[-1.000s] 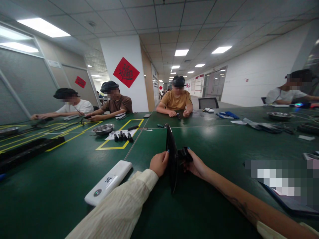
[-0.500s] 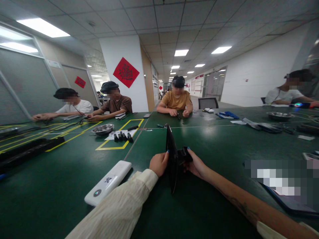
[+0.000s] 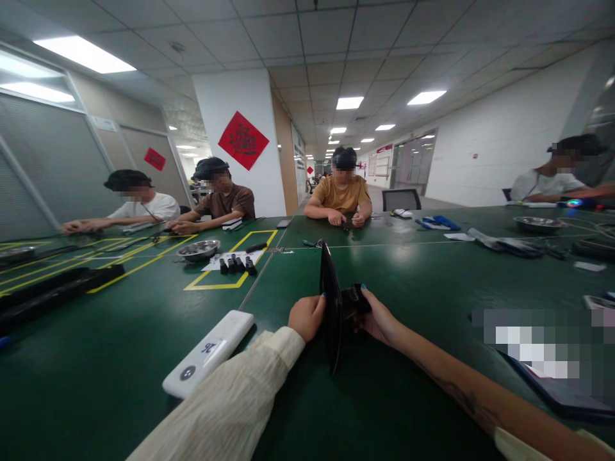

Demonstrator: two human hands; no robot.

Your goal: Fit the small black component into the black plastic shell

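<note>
Above the green table, upright and nearly edge-on to me, is a thin black panel (image 3: 331, 320) with a curved outline. A blocky black mount (image 3: 354, 299) sticks out from its right side. My left hand (image 3: 307, 317) is closed on the panel's left side, thumb against it near the edge; its other fingers are partly hidden. My right hand (image 3: 377, 317) grips the mount, thumb on top and fingers curled behind and below. A white power bank (image 3: 209, 352) marked 26 lies left of my left forearm.
The green table (image 3: 413, 282) carries a steel bowl (image 3: 198, 250), several small black parts (image 3: 237, 264) on paper and a black tray (image 3: 52, 291) at left. A tablet-like device (image 3: 567, 390), partly blurred, lies at right. A co-worker (image 3: 339, 192) sits opposite; others sit left and right.
</note>
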